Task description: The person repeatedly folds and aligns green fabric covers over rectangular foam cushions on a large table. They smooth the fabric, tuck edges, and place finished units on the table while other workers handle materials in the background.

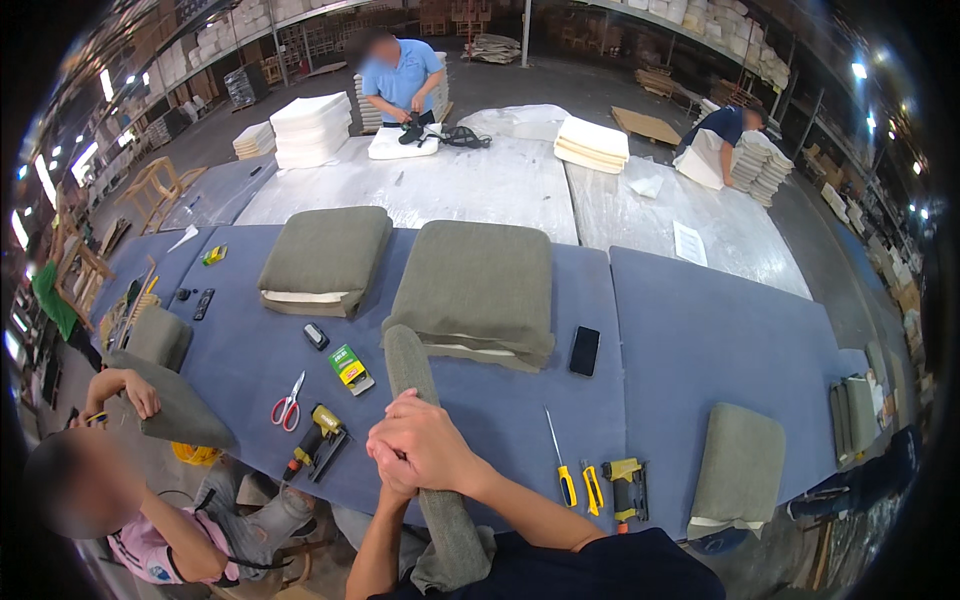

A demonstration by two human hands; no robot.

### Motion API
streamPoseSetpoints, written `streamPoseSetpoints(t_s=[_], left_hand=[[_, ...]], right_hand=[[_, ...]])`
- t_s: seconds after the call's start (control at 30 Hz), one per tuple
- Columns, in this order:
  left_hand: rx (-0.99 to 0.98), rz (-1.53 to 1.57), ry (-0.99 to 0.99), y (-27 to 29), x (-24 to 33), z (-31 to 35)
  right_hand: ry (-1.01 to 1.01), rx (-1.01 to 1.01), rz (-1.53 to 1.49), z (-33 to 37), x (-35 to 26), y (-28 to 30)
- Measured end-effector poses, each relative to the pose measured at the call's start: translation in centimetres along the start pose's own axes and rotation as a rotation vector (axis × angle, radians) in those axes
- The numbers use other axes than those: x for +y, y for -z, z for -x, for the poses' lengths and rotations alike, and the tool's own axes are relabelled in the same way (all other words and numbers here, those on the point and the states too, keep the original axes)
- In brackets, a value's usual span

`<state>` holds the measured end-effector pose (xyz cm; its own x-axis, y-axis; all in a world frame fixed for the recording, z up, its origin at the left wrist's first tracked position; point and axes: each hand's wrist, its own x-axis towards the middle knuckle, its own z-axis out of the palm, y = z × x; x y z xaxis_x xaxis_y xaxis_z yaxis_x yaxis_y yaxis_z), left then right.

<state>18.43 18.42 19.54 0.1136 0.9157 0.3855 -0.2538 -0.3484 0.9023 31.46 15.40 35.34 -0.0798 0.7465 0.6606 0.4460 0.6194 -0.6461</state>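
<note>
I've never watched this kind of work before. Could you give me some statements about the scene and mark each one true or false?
1. The right hand and left hand both grip a long grey-green piece. True.
2. The scissors lie to the right of that piece. False: the red-handled scissors lie to its left.
3. A black phone lies on the blue table. True.
4. The screwdriver is in the right hand. False: the yellow-handled screwdriver lies on the table beside a yellow cutter.
5. A person in a light-blue shirt is at the far side of the tables. True.
</note>
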Motion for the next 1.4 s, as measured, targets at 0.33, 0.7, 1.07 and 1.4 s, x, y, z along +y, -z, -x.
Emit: streamPoseSetpoints(t_s=[0.33,0.7,1.07,1.4], left_hand=[[-0.543,0.012,-0.1,0.3,5.5,4.9],[0.052,-0.024,-0.037,-3.3,7.0,-16.3],[-0.621,-0.33,0.22,-4.7,-2.4,-23.4],[-0.326,-0.153,0.096,-4.7,-1.3,-15.8]], right_hand=[[0.03,-0.16,-0.108,4.5,-5.0,1.4],[-0.505,0.322,-0.445,-4.7,13.2,1.5],[-0.352,0.053,-0.41,-12.2,17.6,-0.2],[-0.123,-0.058,-0.029,-9.8,11.2,0.2]])
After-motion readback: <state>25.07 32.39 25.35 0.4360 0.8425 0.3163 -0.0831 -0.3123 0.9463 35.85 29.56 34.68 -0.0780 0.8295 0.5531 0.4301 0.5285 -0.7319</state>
